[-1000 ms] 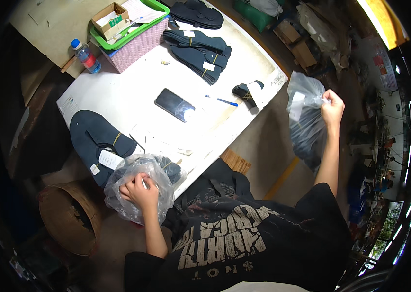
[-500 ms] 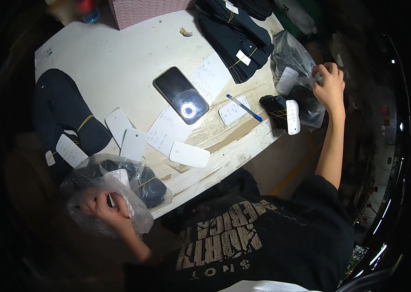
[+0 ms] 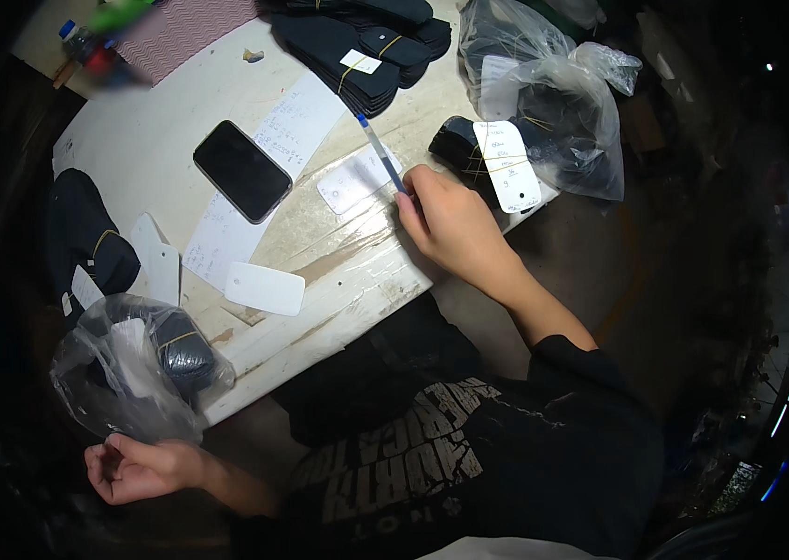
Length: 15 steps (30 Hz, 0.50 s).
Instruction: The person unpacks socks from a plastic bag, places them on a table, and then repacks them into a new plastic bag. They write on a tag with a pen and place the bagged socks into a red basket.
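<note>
My right hand (image 3: 455,219) is closed round a blue pen (image 3: 380,154), which tilts over a small white tag (image 3: 357,180) at the table's front. To its right lies a dark bundle (image 3: 455,145) bound with yellow bands, with a written white tag (image 3: 509,168) strapped on. My left hand (image 3: 142,469), fingers curled in and nothing seen in them, hangs just below a clear plastic bag (image 3: 100,359) at the front left corner. Inside that bag are a dark banded bundle (image 3: 184,350) and a white tag. A knotted clear bag (image 3: 600,79) with dark contents stands at the right edge.
A phone (image 3: 242,171) lies on a long written paper strip (image 3: 296,117). Blank white tags (image 3: 266,287) lie near the front edge. Dark sole-shaped stacks lie at the back (image 3: 357,70) and left (image 3: 86,224). A pink box (image 3: 184,37) and a bottle (image 3: 86,47) stand behind.
My right hand has let go of the right-hand bag, moved left and taken up the pen. My left hand has come away from the left bag, down and left. The view has shifted.
</note>
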{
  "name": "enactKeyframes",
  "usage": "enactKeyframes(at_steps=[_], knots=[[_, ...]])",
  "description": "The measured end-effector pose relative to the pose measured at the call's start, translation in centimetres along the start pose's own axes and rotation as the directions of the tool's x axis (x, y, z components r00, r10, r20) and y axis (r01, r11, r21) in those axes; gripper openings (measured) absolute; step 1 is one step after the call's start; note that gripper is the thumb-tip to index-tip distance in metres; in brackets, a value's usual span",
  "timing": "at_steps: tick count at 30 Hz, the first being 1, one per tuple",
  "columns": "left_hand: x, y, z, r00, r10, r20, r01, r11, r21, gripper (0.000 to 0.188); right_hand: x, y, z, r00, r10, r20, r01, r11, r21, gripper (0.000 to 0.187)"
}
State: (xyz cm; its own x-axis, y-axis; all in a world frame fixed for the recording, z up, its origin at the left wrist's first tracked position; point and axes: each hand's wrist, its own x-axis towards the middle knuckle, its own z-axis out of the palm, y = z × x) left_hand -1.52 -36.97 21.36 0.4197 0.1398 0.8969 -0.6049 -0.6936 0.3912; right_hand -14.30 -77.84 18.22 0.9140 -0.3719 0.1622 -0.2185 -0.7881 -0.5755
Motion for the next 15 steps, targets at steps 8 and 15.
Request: enactKeyframes(at_steps=[8, 15], knots=[[-6.1, 18.9, 5.8, 0.313, 0.411, 0.856, 0.262, 0.829, -0.494, 0.036, -6.2, -3.6, -4.5, 0.907, -0.324, 0.269, 0.001, 0.64, 0.768, 0.035], [-6.8, 22.0, 7.8, -0.105, 0.668, 0.737, 0.695, 0.579, -0.426, 0.033, -9.4, 1.5, -11.0, 0.874, -0.279, 0.397, -0.218, 0.507, 0.834, 0.048]])
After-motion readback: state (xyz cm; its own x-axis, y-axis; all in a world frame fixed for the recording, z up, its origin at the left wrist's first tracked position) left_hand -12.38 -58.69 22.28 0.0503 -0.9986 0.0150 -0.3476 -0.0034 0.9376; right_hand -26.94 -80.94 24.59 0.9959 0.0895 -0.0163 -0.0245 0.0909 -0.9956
